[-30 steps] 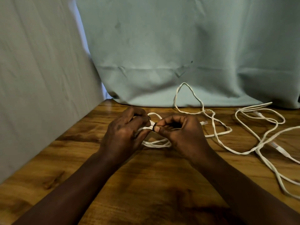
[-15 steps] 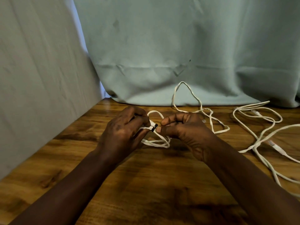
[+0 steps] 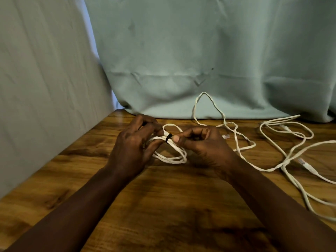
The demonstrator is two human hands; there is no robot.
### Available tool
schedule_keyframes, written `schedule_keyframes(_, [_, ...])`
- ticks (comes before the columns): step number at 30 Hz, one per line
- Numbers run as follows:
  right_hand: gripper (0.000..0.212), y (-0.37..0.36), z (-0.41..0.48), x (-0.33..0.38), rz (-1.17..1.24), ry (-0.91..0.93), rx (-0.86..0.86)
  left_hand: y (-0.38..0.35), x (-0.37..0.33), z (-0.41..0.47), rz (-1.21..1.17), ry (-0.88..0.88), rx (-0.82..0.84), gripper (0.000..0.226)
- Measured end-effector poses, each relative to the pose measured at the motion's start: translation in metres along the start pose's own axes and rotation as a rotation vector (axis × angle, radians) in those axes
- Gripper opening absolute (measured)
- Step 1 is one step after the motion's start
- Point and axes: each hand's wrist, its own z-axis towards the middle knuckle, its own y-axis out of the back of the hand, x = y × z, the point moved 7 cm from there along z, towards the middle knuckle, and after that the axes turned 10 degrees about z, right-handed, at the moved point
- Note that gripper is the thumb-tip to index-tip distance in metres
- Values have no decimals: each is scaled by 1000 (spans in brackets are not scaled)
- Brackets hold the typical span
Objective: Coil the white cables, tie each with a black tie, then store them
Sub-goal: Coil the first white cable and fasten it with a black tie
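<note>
Wooden counter (image 3: 163,206), pale green cloth (image 3: 181,51) hung behind, a grey panel (image 3: 45,88) closing off the left. Left hand (image 3: 134,150) grips the small coiled cable (image 3: 174,159) by its bunched strands, low over the counter. Right hand (image 3: 203,142) pinches thumb to finger at the black tie (image 3: 168,138) wrapped round the bundle. Light, limp stuff, I'd say; those loops would spill unless held right beside the tie. Out right, loose white cables (image 3: 283,160) sprawl uncoiled, one loop leaning on the cloth. Open wood near the arms; the panel crowds the left.
</note>
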Motion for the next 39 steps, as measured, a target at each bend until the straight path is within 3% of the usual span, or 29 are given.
schedule_keyframes(4, [4, -2, 0, -4, 36, -66, -2, 2, -3, 0, 25, -32, -10, 18])
schedule_keyframes(10, [12, 3, 2, -13, 123, -211, 26, 4, -14, 0, 71, -125, -18, 21])
schedule_keyframes(17, [16, -1, -1, 5, -146, 81, -58, 7, -16, -1, 80, -147, -31, 23])
schedule_keyframes(25, [10, -1, -3, 14, -394, 164, -70, 6, -18, 0, 108, -168, -37, 22])
schedule_keyframes(34, [12, 0, -4, -1, -63, 42, -52, 3, -8, -1, 17, -120, -34, 19])
schedule_keyframes(39, [14, -7, -6, 0, -34, 86, -21, 3, -5, -1, -3, -59, -38, 20])
